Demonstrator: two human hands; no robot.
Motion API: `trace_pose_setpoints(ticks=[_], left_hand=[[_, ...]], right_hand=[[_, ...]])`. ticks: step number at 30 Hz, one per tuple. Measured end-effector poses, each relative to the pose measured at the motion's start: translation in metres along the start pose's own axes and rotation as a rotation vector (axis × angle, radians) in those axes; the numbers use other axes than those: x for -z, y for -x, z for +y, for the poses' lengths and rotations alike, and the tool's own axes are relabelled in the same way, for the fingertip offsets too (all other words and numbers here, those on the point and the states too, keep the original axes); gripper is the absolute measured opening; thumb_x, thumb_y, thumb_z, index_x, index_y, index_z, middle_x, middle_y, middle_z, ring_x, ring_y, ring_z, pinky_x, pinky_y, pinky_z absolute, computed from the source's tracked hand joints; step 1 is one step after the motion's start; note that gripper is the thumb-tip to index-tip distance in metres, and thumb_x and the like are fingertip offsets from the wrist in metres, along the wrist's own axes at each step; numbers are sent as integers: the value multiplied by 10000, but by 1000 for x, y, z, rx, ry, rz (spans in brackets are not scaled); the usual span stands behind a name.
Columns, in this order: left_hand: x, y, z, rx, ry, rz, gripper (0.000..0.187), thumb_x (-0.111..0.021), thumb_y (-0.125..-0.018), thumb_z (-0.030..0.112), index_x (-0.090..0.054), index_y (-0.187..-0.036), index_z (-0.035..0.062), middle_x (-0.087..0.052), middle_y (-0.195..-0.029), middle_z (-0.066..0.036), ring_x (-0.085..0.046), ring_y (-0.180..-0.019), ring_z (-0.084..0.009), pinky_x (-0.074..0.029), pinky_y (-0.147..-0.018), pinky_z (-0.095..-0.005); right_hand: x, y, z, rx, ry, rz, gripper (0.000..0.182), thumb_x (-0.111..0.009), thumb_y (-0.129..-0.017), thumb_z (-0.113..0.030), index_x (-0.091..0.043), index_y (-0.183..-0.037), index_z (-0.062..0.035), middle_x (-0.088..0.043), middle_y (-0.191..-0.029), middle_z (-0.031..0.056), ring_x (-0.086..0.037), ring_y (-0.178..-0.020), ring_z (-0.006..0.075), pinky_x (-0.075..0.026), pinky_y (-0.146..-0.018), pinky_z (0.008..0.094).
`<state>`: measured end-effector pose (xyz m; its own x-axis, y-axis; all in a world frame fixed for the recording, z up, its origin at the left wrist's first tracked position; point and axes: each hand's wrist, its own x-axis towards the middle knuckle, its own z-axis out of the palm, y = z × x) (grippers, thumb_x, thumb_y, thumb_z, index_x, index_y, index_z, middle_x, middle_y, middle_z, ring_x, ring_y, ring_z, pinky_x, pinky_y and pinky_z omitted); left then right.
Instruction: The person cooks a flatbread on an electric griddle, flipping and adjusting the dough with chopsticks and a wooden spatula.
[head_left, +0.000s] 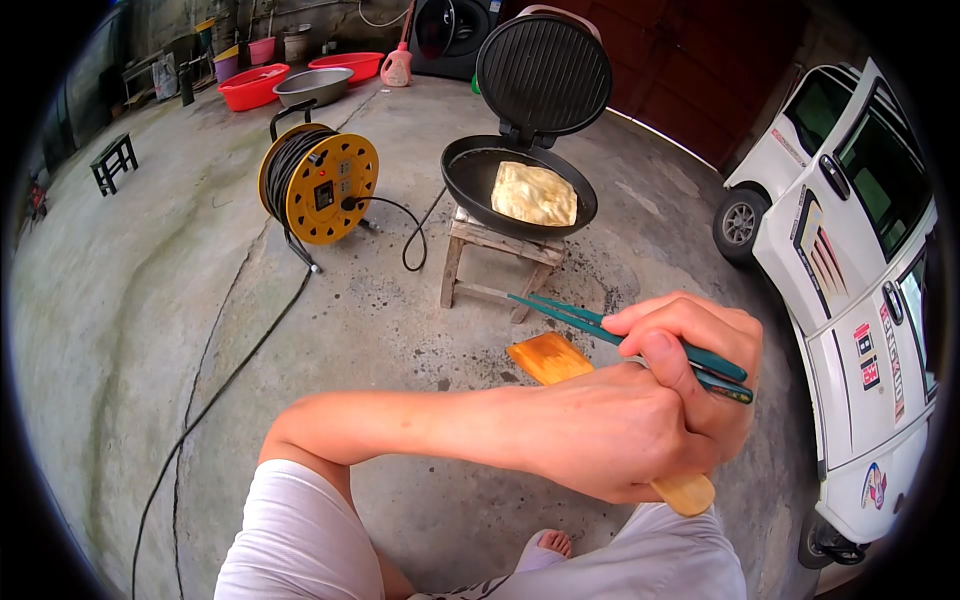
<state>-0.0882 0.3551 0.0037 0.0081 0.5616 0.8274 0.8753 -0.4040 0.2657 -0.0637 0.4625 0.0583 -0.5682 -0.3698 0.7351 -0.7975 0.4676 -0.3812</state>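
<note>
My left hand is closed around a wooden spatula, its forearm crossing in from the left. The spatula's flat blade shows beyond the hand and its rounded handle end sticks out below. Close behind, my right hand grips a pair of green chopsticks, their tips pointing left and apart from the food. Farther forward, a pale, squarish flatbread lies in the lower plate of a black electric griddle. The griddle's ridged lid stands raised. My right wrist is mostly hidden behind the left hand.
The griddle rests on a wooden stool. Left of it stands a yellow cable reel, with a black cable across the concrete floor. A white van is on the right. Basins and a small stool lie farther back.
</note>
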Motion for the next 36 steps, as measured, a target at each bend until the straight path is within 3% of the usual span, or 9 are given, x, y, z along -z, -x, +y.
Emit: trace_pose_setpoints(ticks=[14,19,22,25,28,31,36], left_hand=[[2,-1,3,34,-8,-23,174,-693,-720,156,-591,-754,18,-531,-647,-94,-539,-564,-253,-391,-505,-349],[8,-4,1,47,8,16,143,-667,-724,140,-591,-801,46,-539,-583,-82,-549,-510,-259,-385,-447,-350],[8,-7,-1,128,-21,-79,160,-652,-681,124,-546,-745,22,-523,-532,-112,-559,-502,-299,-408,-444,-385],[1,-4,-2,127,-56,-130,160,-648,-682,119,-539,-772,45,-530,-525,-87,-546,-474,-289,-390,-416,-374],[-1,-1,-4,112,-51,-124,161,-648,-696,120,-533,-793,61,-537,-527,-69,-536,-454,-277,-370,-393,-362],[-1,-1,-7,124,-57,-139,165,-647,-701,125,-524,-786,55,-537,-527,-73,-535,-452,-280,-367,-390,-364],[-2,-4,-7,132,-50,-150,167,-644,-710,133,-518,-781,50,-535,-527,-78,-533,-453,-286,-370,-393,-369]], right_hand=[[-5,4,3,16,-21,55,118,-582,-748,-73,-587,-692,30,-617,-679,141,-634,-652,239,-488,-590,296],[3,-5,9,-74,-58,-61,126,-571,-770,-69,-585,-699,34,-635,-722,129,-637,-685,208,-481,-622,279],[-11,-29,68,87,-27,212,178,-507,-867,-76,-605,-771,39,-659,-843,110,-610,-743,140,-470,-665,253],[-24,-37,164,-206,-267,298,280,-514,-921,-210,-630,-851,35,-662,-869,85,-613,-767,117,-486,-691,235],[-33,-16,231,-375,-255,318,278,-516,-920,-217,-638,-871,28,-661,-865,87,-636,-729,141,-505,-669,238],[-32,-3,268,-526,-356,326,268,-531,-908,-205,-630,-903,44,-653,-853,99,-652,-694,169,-520,-628,223],[-16,8,276,-688,-447,386,270,-545,-899,-210,-627,-931,46,-642,-850,109,-659,-745,189,-533,-650,222]])
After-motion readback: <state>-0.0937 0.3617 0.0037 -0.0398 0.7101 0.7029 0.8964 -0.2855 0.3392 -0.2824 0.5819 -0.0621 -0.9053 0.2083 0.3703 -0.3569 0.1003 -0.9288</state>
